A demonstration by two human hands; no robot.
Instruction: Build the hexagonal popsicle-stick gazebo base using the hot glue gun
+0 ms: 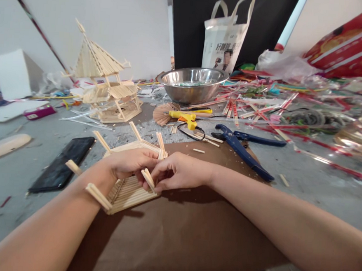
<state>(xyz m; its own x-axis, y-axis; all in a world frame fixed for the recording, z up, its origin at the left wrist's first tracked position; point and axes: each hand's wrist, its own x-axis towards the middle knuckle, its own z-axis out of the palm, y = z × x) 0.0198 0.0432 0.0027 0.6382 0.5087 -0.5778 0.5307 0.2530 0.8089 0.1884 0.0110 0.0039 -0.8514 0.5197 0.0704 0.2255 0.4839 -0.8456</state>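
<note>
A flat base of pale wooden sticks [136, 193] lies low in front of me, with short paired-stick posts rising around its edge. My right hand [178, 172] is closed at the base's near right corner, its fingers pinched around the foot of a short stick post [148, 177]. From the left, my left hand [134, 162] reaches over the base and meets the right hand; its fingers are curled in behind that post. Whatever sits between the left fingertips is hidden. Another post [160, 141] stands just beyond both hands.
Brown board [173, 242] lies beneath the base. Beyond are blue cutters [245, 150], a yellow glue gun [185, 118], a metal bowl [192, 89] and a stick pavilion [109, 91]. A black phone [63, 164] lies left. Wrapped sticks [257, 112] litter the right.
</note>
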